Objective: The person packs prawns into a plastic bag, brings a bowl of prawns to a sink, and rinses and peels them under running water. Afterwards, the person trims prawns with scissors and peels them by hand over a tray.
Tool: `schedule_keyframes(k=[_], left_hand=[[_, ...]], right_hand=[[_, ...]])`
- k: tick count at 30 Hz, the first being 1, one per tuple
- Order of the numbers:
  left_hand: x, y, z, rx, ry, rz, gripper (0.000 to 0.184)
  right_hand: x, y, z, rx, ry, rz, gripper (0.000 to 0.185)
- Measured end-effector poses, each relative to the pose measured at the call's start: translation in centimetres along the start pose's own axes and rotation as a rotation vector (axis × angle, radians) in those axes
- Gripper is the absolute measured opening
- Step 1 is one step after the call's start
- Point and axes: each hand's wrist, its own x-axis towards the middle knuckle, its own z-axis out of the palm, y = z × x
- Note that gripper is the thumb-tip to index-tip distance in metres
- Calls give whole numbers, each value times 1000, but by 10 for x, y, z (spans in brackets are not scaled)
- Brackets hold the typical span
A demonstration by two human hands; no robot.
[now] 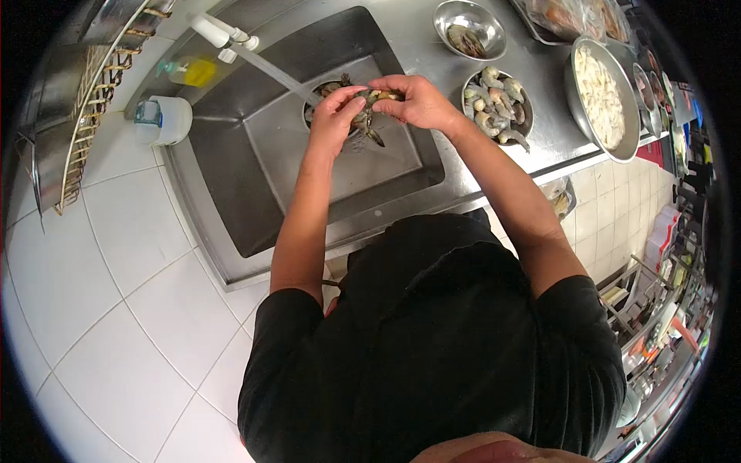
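Stainless steel counter (pixel 421 42) ran across the top of the frame, with white wall tiles (pixel 139 301) at lower left and a wire rack (pixel 81 131) at upper left. Just above the frame's middle, over the sink (pixel 231 181), the left hand (pixel 336 116) and the right hand (pixel 413 103) faced each other, fingertips pinched on a dark shrimp (pixel 365 117) between them. Part of it hung below the fingers; the exact contact was partly hidden. Water (pixel 282 77) streamed down from a white faucet (pixel 212 32) toward a bowl partly hidden behind the left hand. Right of the right hand, at upper right, a bowl (pixel 530 116) held a heap of grey shrimp (pixel 494 99). Above it stood a shinier bowl (pixel 463 11) with a few dark pieces (pixel 465 42), and farther right a large bowl (pixel 575 96) of pale pieces (pixel 602 96).
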Motion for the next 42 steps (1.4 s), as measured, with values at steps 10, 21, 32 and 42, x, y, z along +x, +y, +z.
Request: schedule_keyframes(k=[10, 21, 32, 42], left_hand=[[2, -10, 5, 133, -48, -91, 25], [18, -4, 49, -132, -100, -84, 45], [29, -54, 3, -204, 105, -241, 45], [73, -63, -125, -284, 450, -158, 37]], right_hand=[[-19, 23, 8, -183, 137, -181, 34], [-24, 14, -37, 335, 324, 206, 24], [46, 51, -199, -454, 859, 182, 41], [-66, 76, -284, -374, 1024, 134, 42]])
